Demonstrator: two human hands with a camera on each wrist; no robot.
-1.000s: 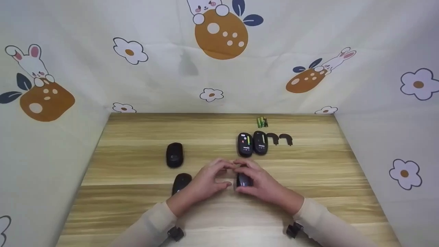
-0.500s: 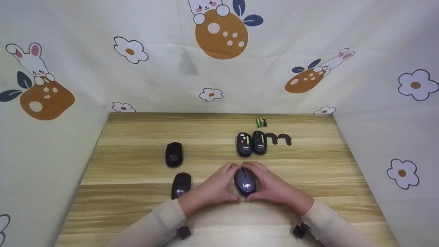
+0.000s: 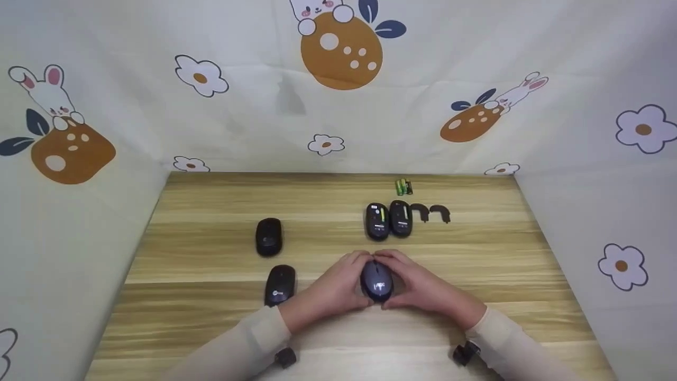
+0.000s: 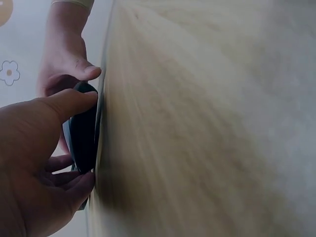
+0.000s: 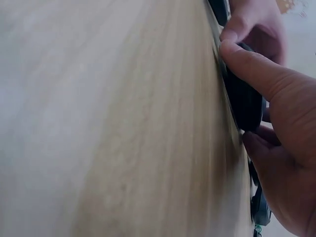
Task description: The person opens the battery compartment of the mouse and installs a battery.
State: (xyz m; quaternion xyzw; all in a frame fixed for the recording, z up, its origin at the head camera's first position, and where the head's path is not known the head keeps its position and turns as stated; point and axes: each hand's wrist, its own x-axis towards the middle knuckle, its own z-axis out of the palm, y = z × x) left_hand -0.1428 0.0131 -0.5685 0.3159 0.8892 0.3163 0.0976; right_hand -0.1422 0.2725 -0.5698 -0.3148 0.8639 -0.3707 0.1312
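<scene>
A dark blue-grey computer mouse [image 3: 377, 281] lies top side up on the wooden table between both hands. My left hand [image 3: 341, 288] holds it from the left, its thumb at the near end and fingers at the far end. From the right, my right hand [image 3: 423, 286] grips the same mouse with thumb and fingers in a matching curve. In the left wrist view, the mouse [image 4: 83, 133] shows side-on between left thumb and fingertips. The right wrist view has the mouse [image 5: 244, 101] between right thumb and fingers.
Two upturned mice [image 3: 377, 221] with batteries in their slots lie beyond the hands, beside two curved black covers [image 3: 440, 213]. Loose batteries [image 3: 403, 187] sit near the back edge. At left are two black mice, one far [image 3: 269, 237], one near the left forearm [image 3: 280, 284].
A second ago the right hand covered much of the mouse, with the left thumb apart from it. The hands have since spread around the mouse, and the left hand has closed in on its side.
</scene>
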